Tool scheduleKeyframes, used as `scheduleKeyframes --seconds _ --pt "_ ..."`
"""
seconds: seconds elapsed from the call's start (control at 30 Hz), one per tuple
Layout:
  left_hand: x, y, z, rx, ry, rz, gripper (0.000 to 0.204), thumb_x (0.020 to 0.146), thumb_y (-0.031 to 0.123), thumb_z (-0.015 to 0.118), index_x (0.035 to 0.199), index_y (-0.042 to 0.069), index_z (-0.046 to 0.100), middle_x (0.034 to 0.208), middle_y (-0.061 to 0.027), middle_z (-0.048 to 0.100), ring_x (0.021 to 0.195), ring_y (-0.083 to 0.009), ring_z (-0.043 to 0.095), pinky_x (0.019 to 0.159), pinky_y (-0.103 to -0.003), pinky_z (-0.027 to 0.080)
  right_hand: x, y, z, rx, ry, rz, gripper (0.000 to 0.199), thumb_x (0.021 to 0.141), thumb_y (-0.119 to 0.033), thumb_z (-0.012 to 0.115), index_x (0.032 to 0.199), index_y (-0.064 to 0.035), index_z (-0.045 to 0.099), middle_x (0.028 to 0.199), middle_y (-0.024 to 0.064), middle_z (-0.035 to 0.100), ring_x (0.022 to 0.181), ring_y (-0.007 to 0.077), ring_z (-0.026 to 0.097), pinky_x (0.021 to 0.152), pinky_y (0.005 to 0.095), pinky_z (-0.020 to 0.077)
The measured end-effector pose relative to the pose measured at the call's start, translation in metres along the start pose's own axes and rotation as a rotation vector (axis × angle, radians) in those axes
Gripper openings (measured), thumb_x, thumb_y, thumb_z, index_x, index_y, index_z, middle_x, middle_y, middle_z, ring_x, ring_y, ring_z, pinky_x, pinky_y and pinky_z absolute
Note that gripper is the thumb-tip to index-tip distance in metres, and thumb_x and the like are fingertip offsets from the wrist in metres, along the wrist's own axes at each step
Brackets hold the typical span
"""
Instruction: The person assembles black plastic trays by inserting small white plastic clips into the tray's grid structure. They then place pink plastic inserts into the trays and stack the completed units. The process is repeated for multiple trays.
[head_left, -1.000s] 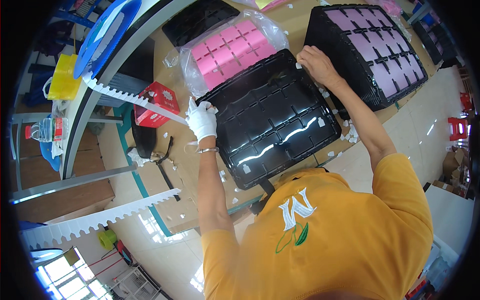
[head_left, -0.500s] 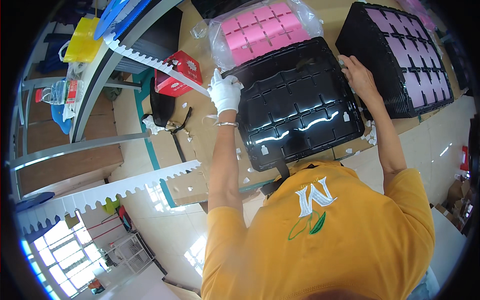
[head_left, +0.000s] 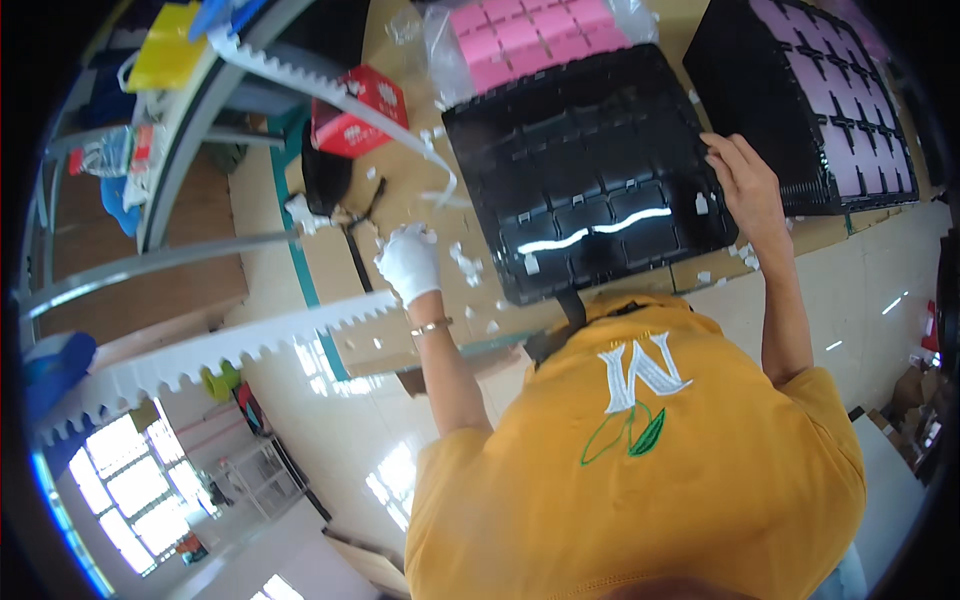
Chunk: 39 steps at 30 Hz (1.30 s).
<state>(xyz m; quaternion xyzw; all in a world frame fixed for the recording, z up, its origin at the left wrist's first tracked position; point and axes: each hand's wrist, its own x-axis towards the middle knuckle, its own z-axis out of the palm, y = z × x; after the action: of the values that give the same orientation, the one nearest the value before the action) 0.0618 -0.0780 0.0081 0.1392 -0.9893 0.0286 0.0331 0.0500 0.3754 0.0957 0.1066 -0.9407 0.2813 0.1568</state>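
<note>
A black plastic tray [head_left: 600,165] with moulded compartments lies before me, with a small white bottle-shaped piece [head_left: 701,204] near its right edge and another white piece [head_left: 531,263] near its front left. My right hand [head_left: 746,185], bare, has its fingers bent over the tray's right rim. My left hand [head_left: 408,262], in a white glove, is off the tray to the left, its fingers curled closed; whatever they hold is hidden. Close beside it ends a white toothed strip [head_left: 270,335]. A second white toothed strip [head_left: 330,95] comes down from the upper left, its loose end bent near the tray.
Behind the tray lie pink slotted sheets [head_left: 535,35] in clear plastic. A tall stack of black trays [head_left: 760,110] with lilac inserts stands right. A red box [head_left: 360,110] sits left, near a metal frame [head_left: 190,150]. White scraps [head_left: 465,265] dot the cardboard-covered table.
My left hand has left the tray's left edge and the upper strip's end, moving nearer and leftward. My right hand has slid nearer along the right rim. The whole view has shifted slightly.
</note>
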Motion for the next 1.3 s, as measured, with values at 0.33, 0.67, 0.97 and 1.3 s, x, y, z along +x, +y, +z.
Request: scheduleKeyframes --seconds 0.33,0.67,0.97,1.3 --pt "-0.092 0.09 -0.033 -0.366 0.137 0.372 0.016 0.072 0.019 0.073 0.086 0.013 0.071 0.128 -0.0117 0.058 0.119 -0.0361 0.05 0.098 -0.053 0.039 -0.006 -0.031 0.016 0.018 -0.111 -0.131 0.019 0.087 -0.008 0.064 0.107 -0.0061 0.065 0.085 0.0086 0.059 0.075 0.0264 0.062 0.064 0.0352 0.0515" --pt "-0.081 0.093 -0.038 -0.272 -0.033 0.484 0.014 0.074 0.019 0.07 0.087 0.014 0.071 0.137 -0.0134 0.051 0.124 -0.0375 0.046 0.099 -0.055 0.038 -0.036 0.002 -0.011 -0.043 -0.021 0.015 0.017 0.087 -0.008 0.064 0.103 -0.0061 0.066 0.089 0.0106 0.06 0.079 0.0298 0.064 0.069 0.0369 0.0517" --pt "-0.091 0.1 -0.036 -0.22 0.086 0.5 0.012 0.075 0.013 0.069 0.087 0.012 0.069 0.14 -0.0136 0.05 0.125 -0.0389 0.047 0.105 -0.054 0.035 -0.055 0.031 0.007 -0.207 -0.18 0.069 0.025 0.079 0.003 0.058 0.101 -0.0034 0.068 0.096 0.0122 0.059 0.088 0.0311 0.064 0.076 0.0399 0.0525" --pt "-0.092 0.102 -0.039 -0.258 0.035 0.444 0.013 0.077 0.011 0.067 0.09 0.01 0.068 0.139 -0.0143 0.051 0.126 -0.0374 0.046 0.104 -0.054 0.035 -0.046 0.037 0.02 -0.198 -0.388 0.043 0.024 0.075 0.006 0.058 0.092 -0.006 0.07 0.091 0.0115 0.054 0.09 0.0298 0.06 0.079 0.0389 0.05"
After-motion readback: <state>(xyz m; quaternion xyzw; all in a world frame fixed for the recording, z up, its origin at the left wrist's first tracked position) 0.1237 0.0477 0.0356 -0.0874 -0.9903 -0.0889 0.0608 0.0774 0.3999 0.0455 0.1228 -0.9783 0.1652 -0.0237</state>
